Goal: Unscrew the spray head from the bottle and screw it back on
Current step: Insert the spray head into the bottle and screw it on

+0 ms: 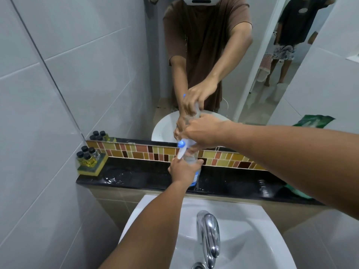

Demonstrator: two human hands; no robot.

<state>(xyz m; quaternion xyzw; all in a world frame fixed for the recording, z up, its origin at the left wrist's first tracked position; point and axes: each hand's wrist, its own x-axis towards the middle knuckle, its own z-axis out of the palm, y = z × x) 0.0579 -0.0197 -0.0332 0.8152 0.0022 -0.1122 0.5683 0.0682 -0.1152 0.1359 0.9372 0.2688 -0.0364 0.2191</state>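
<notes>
A clear plastic spray bottle with a blue label stands upright on the black stone ledge behind the sink. My left hand is wrapped around the bottle's body. My right hand grips the white spray head from above; its blue nozzle tip pokes out to the left and the trigger hangs down beside the bottle's neck. My fingers hide the collar where head and bottle meet. The mirror above the ledge repeats both hands and the bottle.
A white sink with a chrome tap lies below the ledge. Small black-capped bottles on a yellow sponge sit at the ledge's left end. A green packet lies at the right. A second person is reflected in the mirror.
</notes>
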